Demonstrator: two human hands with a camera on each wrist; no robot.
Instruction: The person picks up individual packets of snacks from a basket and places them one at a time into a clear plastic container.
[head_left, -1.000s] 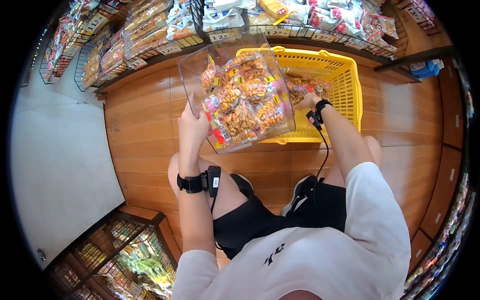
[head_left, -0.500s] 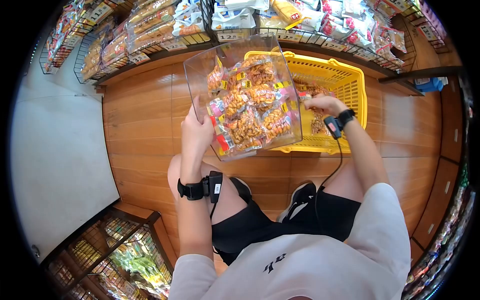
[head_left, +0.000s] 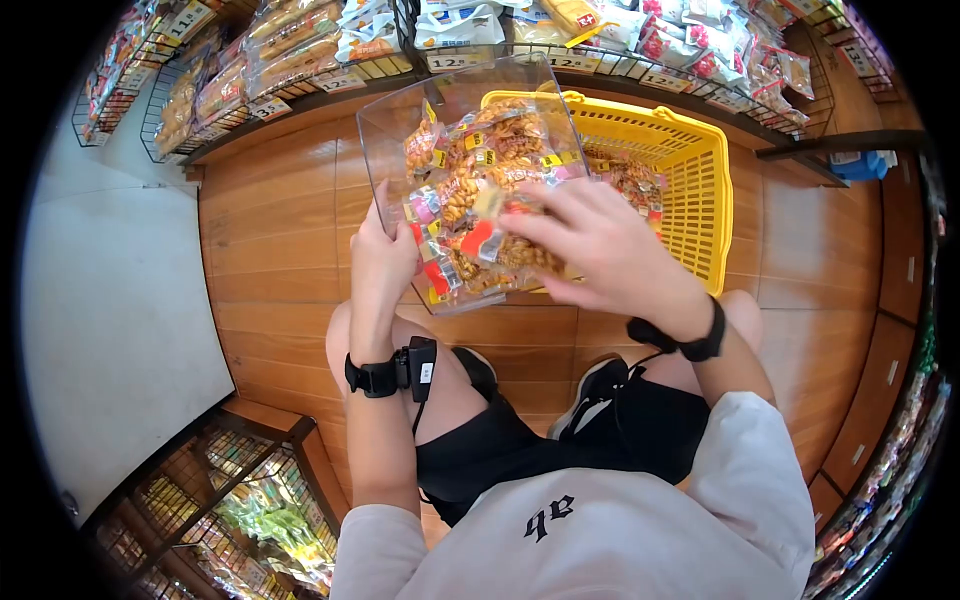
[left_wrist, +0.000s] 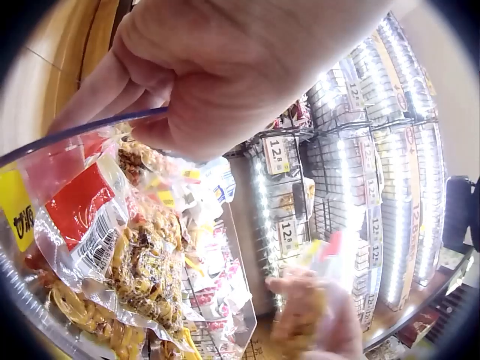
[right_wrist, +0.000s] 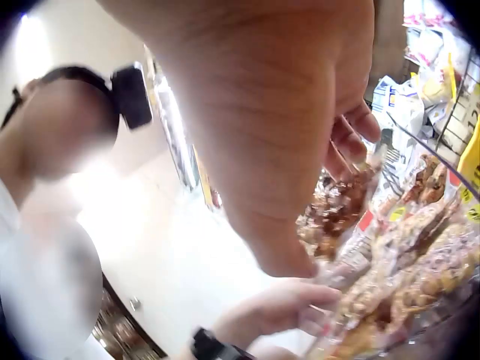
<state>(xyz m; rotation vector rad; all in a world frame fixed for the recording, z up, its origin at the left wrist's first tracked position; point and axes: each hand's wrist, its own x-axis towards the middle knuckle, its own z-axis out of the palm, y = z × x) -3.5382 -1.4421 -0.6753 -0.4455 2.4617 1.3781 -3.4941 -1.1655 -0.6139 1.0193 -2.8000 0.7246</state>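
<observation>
A clear plastic bin (head_left: 387, 125), tilted, holds several packets of twisted fried-dough snacks (head_left: 458, 205) with yellow and red labels. My left hand (head_left: 382, 258) grips its left rim, thumb and fingers on either side of the wall. Over the bin's right part is my right hand (head_left: 610, 250), pinching a snack packet (left_wrist: 300, 304) that is blurred by motion. In the right wrist view this packet (right_wrist: 330, 214) shows below the curled fingers. Beyond the bin stands a yellow shopping basket (head_left: 705, 180) with more such packets (head_left: 635, 180) inside, its left side partly behind the bin.
Wire shelves with bagged breads (head_left: 300, 60) and price tags (head_left: 460, 60) run along the far side. Wooden floor (head_left: 270, 260) surrounds the person's bent knees. A white panel (head_left: 110, 280) stands at left, and a dark shelf bar (head_left: 840, 145) juts in at right.
My right hand has come out of the yellow basket and moved left over the clear bin, now with a snack packet in its fingers. The left hand keeps gripping the bin.
</observation>
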